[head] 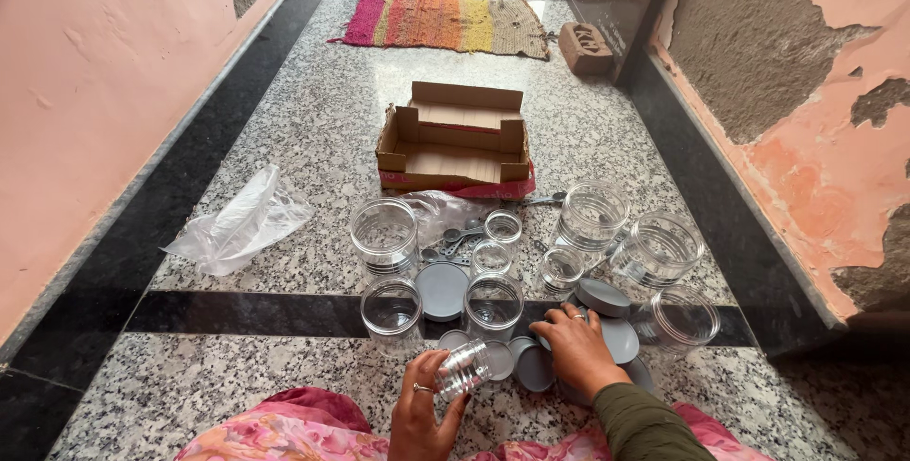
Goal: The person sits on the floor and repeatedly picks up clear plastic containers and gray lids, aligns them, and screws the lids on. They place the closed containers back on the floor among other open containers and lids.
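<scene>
Down on the speckled granite floor (284, 366), just in front of the person's knees, the left hand (424, 411) holds a small clear jar (463, 369) tipped on its side, mouth turned toward the right, fingers curled around its body in a closed, firm grasp. Right hand (575, 345) lies palm-down over a cluster of grey lids (616, 328), fingers bent and spread only a little, touching the lids; whether it has one pinched I cannot tell. Matching a lid well, I judge, calls for picking one of the smaller discs rather than the large grey lid (443, 289) lying among the bigger jars, keeping the jar steady by its body and leaving the mouth free. Other clear jars (383, 231) stand upright beyond the hands, near an open cardboard box (455, 144) and a crumpled plastic bag (237, 224)
</scene>
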